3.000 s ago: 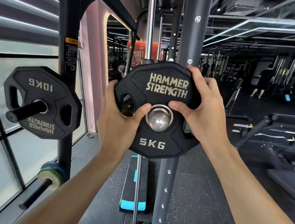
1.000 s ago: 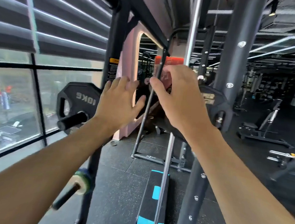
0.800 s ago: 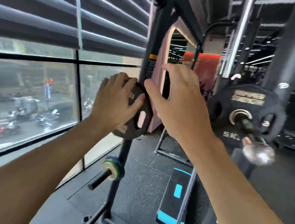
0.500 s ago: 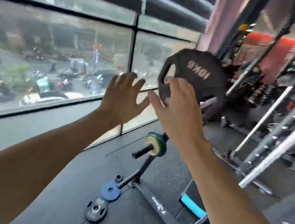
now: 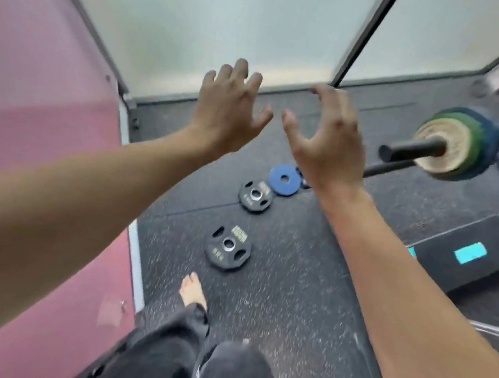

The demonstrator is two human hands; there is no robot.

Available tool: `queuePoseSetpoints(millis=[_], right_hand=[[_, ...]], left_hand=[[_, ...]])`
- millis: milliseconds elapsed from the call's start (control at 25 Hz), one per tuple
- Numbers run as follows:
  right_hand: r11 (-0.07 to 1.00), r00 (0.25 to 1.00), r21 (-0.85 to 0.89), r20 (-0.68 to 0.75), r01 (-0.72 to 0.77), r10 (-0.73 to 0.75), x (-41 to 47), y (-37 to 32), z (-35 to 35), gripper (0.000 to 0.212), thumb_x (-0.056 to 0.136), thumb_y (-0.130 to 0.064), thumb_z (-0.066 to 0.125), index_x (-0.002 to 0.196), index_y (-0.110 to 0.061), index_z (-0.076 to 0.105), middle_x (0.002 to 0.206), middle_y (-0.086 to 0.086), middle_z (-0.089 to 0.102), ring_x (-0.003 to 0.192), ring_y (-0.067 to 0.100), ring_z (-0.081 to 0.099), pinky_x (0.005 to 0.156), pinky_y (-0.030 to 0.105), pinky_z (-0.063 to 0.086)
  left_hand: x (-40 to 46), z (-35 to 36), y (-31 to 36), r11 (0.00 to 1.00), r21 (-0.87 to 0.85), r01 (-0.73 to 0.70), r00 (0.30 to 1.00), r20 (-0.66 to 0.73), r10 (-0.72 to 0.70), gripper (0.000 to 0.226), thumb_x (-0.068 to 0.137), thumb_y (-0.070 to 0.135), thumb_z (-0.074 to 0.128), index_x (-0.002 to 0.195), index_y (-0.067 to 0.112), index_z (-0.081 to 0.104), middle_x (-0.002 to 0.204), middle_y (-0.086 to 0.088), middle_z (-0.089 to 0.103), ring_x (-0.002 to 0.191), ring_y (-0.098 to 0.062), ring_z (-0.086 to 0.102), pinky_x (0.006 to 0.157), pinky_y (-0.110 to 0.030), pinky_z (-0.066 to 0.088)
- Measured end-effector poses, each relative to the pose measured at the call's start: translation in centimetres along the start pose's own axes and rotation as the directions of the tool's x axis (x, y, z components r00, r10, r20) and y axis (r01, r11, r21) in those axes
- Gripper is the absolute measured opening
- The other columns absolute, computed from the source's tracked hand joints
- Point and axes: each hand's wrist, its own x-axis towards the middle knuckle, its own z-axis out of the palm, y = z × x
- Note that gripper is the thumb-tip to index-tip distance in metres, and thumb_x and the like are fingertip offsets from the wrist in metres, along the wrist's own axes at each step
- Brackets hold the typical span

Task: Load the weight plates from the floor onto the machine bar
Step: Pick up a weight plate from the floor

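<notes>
Gaze swings down from the storage peg to the floor (image 5: 276,311), and both hands travel with it, away from the racked plates. Left hand (image 5: 228,108) and right hand (image 5: 328,135) hover spread and empty, each grip apart, well above the work. Nearest the bare foot (image 5: 192,289) lies a black weight plate (image 5: 228,248), flat, face up, bore axis pointing straight at the ceiling. Beyond it sit another black plate (image 5: 255,196) and a blue plate (image 5: 284,180). Best bet: squat, hook fingers through the cutouts, tip it upright before lifting.
</notes>
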Motion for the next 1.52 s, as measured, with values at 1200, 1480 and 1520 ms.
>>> queuePoseSetpoints(millis=[1200,1480,1520], right_hand=[[0.748,0.588,-0.519,0.475,-0.414,0.655,-32.5,40.5,64.2,0.107,0.078,-0.073,0.057,0.157,-0.019,0.009,0.155,0.01,0.024,0.127,0.033,0.036,0.084,0.051,0.05],[0.609,0.497,-0.562,0.361,-0.56,0.789,-35.3,41.4,68.2,0.128,0.07,-0.074,0.068,0.157,-0.023,-0.01,0.141,0.015,0.03,0.109,0.034,0.04,0.067,0.039,0.037],[0.598,0.5,-0.553,0.338,-0.58,0.797,-35.4,41.5,68.4,0.127,0.07,-0.072,0.069,0.157,-0.026,-0.01,0.137,0.015,0.031,0.107,0.034,0.04,0.066,0.037,0.037]], left_hand=[[-28.5,73.1,-13.0,0.963,0.124,0.24,0.617,0.746,-0.25,0.093,0.093,0.054,0.059,0.158,0.009,0.01,0.158,-0.019,0.022,0.131,-0.04,0.041,0.091,-0.052,0.048],[-29.2,77.5,-11.7,0.941,0.222,0.254,0.691,0.639,-0.338,0.122,0.076,0.066,0.07,0.159,0.006,0.004,0.148,-0.021,0.034,0.125,-0.039,0.041,0.078,-0.05,0.058],[-29.2,77.8,-11.6,0.934,0.239,0.267,0.698,0.62,-0.358,0.125,0.072,0.065,0.073,0.159,0.007,0.005,0.146,-0.021,0.035,0.124,-0.038,0.042,0.075,-0.05,0.059]])
